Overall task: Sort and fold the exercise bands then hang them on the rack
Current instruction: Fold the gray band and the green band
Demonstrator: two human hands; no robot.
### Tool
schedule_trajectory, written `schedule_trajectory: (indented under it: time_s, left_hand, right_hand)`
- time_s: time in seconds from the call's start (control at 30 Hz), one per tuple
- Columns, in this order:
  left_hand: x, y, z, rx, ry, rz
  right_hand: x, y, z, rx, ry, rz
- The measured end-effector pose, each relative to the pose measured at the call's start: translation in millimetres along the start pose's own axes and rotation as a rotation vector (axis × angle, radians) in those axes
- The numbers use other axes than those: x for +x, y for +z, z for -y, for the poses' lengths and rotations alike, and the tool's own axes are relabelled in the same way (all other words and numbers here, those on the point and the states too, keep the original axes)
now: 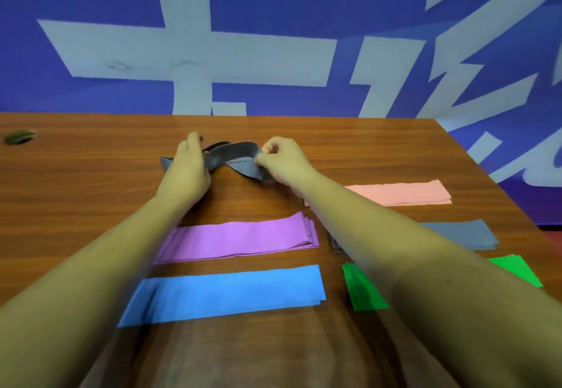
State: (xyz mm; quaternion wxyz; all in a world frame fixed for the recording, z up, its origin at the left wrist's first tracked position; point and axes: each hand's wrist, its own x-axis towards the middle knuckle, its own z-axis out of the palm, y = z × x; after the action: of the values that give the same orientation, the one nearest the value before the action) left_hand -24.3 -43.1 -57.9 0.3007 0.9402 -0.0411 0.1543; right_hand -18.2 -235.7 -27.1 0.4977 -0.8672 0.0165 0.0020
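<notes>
- The left hand (188, 168) lies over the left end of the dark grey band (231, 156). Its fingers are fairly straight and it seems to press that end onto the table (76, 193). Whether the thumb grips underneath is hidden.
- The right hand (282, 162) has its fingers curled and pinches the band's other end, lifted slightly off the wood.
- Between the two hands the band arches up and looks twisted, so it is not yet folded flat.
- Nearer the person than the hands lie folded bands. The purple band (240, 240) and blue band (225, 292) sit under and between the forearms. The pink band (401, 193), folded grey band (465, 232) and green band (363, 287) sit under or just outside the right forearm.
- No rack is in view.
- Risk: creasing with the twist left in would probably give a crooked, bulky fold that may spring open.
- Risk: the stretchy band could slip from the right pinch or from under the left palm and snap back.
- Risk: a forearm dropped low while pulling back could drag the folded bands out of their sorted rows.
</notes>
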Motion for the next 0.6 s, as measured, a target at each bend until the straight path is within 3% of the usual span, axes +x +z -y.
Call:
schedule_trajectory:
  time_s: [0.13, 0.3, 0.5, 0.6]
  left_hand:
    - [-11.7, -29.1, -12.0, -0.036, -0.001, -0.028]
    - [-36.5, -66.7, -52.2, -0.176, 0.086, 0.04]
    - [-69.1, -121.9, -141.5, -0.733, 0.168, 0.1]
    - [-82.5, -140.8, -180.4, -0.891, 0.224, 0.191]
  right_hand:
    - [-24.6, -40.6, 48.0, 0.165, -0.123, -0.058]
    - [-68.8, -91.1, 109.0, 0.112, -0.314, -0.069]
    - [-127.4, -145.5, 166.5, 0.027, -0.449, 0.003]
    - [-152.0, -169.4, 184.3, 0.001, -0.47, 0.043]
